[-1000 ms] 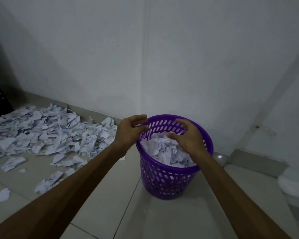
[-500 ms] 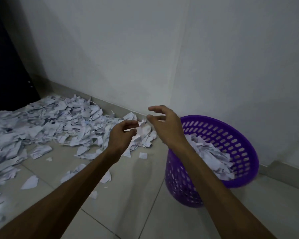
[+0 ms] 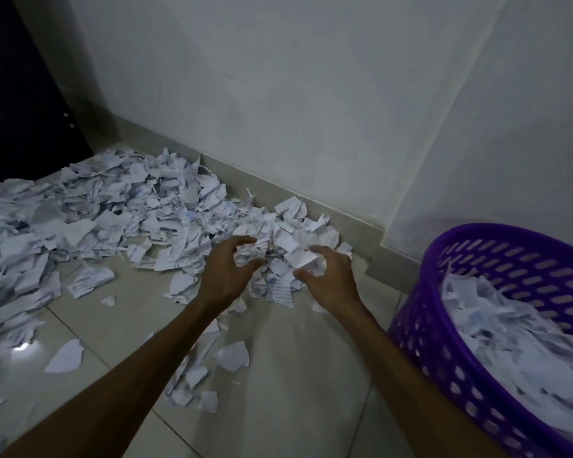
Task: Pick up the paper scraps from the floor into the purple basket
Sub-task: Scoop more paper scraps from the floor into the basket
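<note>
Both hands, left hand (image 3: 227, 272) and right hand (image 3: 329, 279), curl round paper scraps (image 3: 272, 256) on the floor (image 3: 295, 375) by the wall; next, carry the bunch rightward into the purple basket (image 3: 420, 338).

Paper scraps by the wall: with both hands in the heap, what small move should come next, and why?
Probably close both hands together and lift the bunch. The left hand and right hand already curl round paper scraps at the heap's near edge, and the purple basket stands close on the right, part filled.
</note>
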